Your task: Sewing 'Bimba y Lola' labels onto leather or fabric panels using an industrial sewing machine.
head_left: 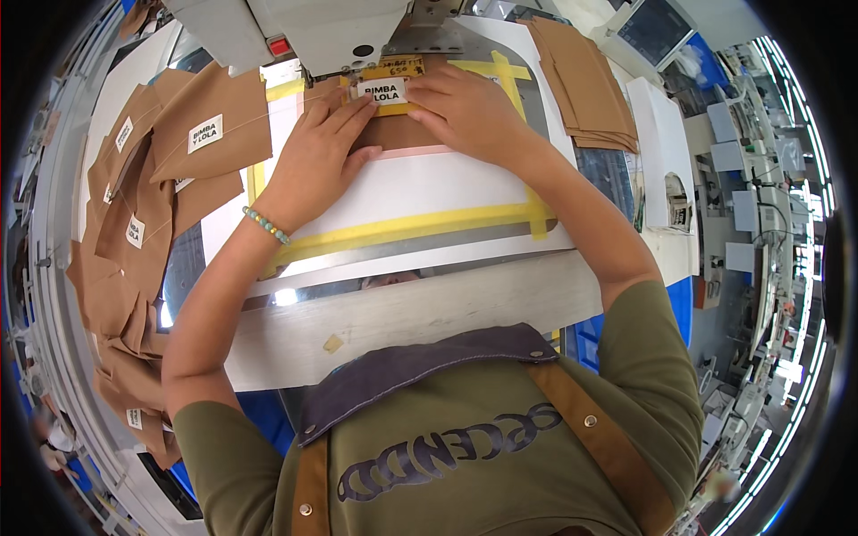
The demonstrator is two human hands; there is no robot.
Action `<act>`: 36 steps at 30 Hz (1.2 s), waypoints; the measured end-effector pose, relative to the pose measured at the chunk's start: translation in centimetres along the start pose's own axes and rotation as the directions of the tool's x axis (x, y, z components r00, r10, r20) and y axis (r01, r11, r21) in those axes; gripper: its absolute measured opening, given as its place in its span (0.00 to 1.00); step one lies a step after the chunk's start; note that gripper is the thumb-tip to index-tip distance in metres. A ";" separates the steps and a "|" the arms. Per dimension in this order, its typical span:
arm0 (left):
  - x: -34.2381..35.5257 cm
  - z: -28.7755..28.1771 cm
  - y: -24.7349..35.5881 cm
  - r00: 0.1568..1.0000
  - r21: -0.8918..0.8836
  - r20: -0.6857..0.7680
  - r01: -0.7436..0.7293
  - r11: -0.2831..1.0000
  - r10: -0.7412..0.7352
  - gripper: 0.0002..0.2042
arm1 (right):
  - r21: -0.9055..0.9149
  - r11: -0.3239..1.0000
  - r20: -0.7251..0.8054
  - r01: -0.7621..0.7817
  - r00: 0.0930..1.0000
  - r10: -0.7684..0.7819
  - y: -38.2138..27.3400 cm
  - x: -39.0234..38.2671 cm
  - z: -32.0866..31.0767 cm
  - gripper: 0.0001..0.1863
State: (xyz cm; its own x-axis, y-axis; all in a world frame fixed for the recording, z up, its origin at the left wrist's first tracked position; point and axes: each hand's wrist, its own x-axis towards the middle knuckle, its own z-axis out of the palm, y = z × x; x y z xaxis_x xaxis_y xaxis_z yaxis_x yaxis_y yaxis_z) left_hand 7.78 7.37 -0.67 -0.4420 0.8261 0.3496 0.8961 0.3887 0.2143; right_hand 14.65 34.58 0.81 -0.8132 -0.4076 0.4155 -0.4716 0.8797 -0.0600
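lays the left hand [326, 156] palm down in front of the machine head [331, 31], with fingers stretched forward and thumb set wide apart. rests its fingertips at the left part of a white label [382, 90], hiding some of the dark lettering. bends the right hand [460, 107] in from the opposite side, with fingers drawn close together at the label's right edge. cannot tell, for the right hand, a pinch from a plain press. has the label lying between both sets of fingertips, near the underside of the machine head, with a yellow border [391, 111] along its near side. has a brown piece [393, 136] lying flat under the hands, with a pink strip [420, 152] along its near edge. works over a white sheet [384, 183], edged toward the body with yellow tape [402, 230].

has a loose heap of brown pieces [147, 255] to the left, overlapping at odd angles, several with white labels. has a neater stack of brown pieces [581, 85] to the right, well apart from the right hand, and beside it a white box [657, 147] with a cut opening. wears a beaded bracelet [266, 226] on the left wrist and an olive shirt [483, 393]. leaves a small tan scrap [333, 343] on the pale table edge [429, 313].
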 end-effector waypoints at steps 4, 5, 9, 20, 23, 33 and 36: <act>0.4 0.2 -0.5 0.999 -0.058 -0.037 -0.011 0.998 0.009 0.27 | 0.037 0.998 -0.027 0.060 0.998 -0.059 0.8 -1.3 0.4 0.17; 0.5 0.2 -0.8 0.999 -0.057 -0.039 -0.011 0.998 0.009 0.27 | 0.027 0.998 -0.014 0.050 0.999 -0.049 0.8 -1.4 0.5 0.18; 0.8 -0.2 -1.4 0.999 -0.204 -0.041 -0.004 0.979 -0.005 0.24 | 0.047 0.999 0.053 0.016 0.998 -0.018 0.1 -0.4 0.2 0.20; -0.6 -2.9 -1.2 0.997 -0.315 0.005 0.078 0.946 -0.080 0.21 | 0.032 0.993 0.123 0.110 0.986 -0.113 0.6 1.4 2.3 0.19; -1.1 -3.6 -1.3 0.997 -0.288 -0.004 0.075 0.955 -0.080 0.20 | 0.108 0.992 0.114 0.068 0.990 -0.080 0.8 1.5 2.4 0.20; -1.7 -4.1 -1.5 0.992 -0.276 0.054 0.126 0.953 -0.115 0.20 | 0.200 0.980 0.178 0.022 0.982 -0.058 0.4 2.1 1.7 0.20; -1.7 -4.2 -1.3 0.993 -0.277 0.037 0.116 0.954 -0.110 0.19 | 0.215 0.976 0.213 -0.035 0.977 -0.011 -0.1 2.2 1.4 0.20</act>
State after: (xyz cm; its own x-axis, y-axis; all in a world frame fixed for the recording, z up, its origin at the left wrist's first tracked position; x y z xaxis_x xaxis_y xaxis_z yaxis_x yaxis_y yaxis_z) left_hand 7.17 3.73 2.27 -0.5364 0.7926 0.2900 0.7921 0.3540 0.4973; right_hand 12.47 33.24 0.45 -0.8616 -0.4604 0.2135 -0.5049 0.8204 -0.2685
